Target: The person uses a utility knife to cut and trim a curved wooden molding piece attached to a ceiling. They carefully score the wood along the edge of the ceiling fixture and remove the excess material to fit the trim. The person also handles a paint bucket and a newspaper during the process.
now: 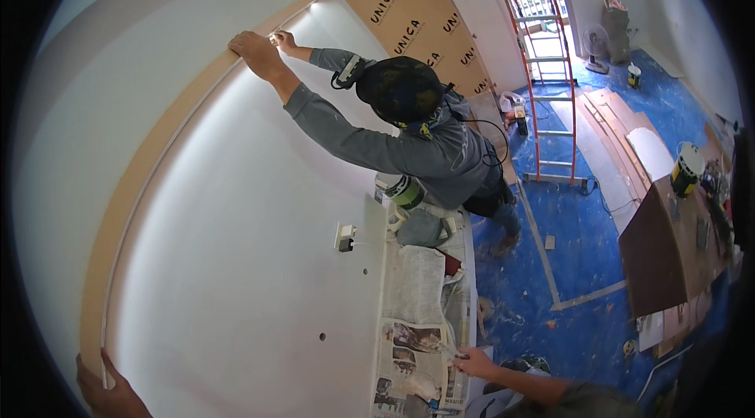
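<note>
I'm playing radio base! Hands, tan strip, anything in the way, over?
Left hand at tan strip's near end. Right hand gripping slim tool. Co-worker by far end.

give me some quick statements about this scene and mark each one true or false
1. The left hand is at the lower end of the tan strip. True.
2. The right hand is raised against the wall. False: the right hand is low, beside the newspaper.
3. The co-worker's hands are both raised toward the strip's far end. True.
4. The floor covering is green. False: the floor covering is blue.
5. A ladder with orange rails stands on the floor covering. True.
6. The co-worker's head is bare. False: it is covered by a dark cap.
</note>
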Demonstrator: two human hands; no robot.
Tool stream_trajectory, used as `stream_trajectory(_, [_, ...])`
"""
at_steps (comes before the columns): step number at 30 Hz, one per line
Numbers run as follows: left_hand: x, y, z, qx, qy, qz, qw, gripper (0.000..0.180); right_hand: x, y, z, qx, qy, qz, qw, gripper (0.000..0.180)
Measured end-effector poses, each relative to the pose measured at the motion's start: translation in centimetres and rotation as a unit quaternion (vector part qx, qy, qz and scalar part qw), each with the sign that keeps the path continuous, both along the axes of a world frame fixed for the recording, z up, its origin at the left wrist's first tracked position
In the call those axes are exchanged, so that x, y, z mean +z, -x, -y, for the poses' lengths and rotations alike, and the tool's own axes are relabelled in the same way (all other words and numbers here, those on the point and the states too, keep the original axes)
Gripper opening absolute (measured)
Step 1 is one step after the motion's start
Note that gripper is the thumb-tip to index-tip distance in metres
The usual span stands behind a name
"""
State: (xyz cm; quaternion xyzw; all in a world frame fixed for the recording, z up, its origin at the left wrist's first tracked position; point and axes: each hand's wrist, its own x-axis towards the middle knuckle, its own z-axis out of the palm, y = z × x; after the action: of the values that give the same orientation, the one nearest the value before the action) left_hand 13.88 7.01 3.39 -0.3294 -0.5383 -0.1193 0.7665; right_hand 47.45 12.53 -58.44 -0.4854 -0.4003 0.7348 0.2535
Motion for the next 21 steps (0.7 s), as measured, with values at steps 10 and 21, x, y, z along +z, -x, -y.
stream_trajectory(10, [0.1, -0.5, 1.6, 0.017, 0.022, 0.048, 0.998, 0.041, 3.2, -1.2, 1.2, -0.067, -0.032, -0.010, 0.997, 0.036])
stream_trajectory(21, [0.0, -0.3, 1.7, 0.074, 0.015, 0.078, 0.994, 0.043, 4.2, -1.9, 3.0, -0.047, -0.035, -0.020, 0.998, 0.036])
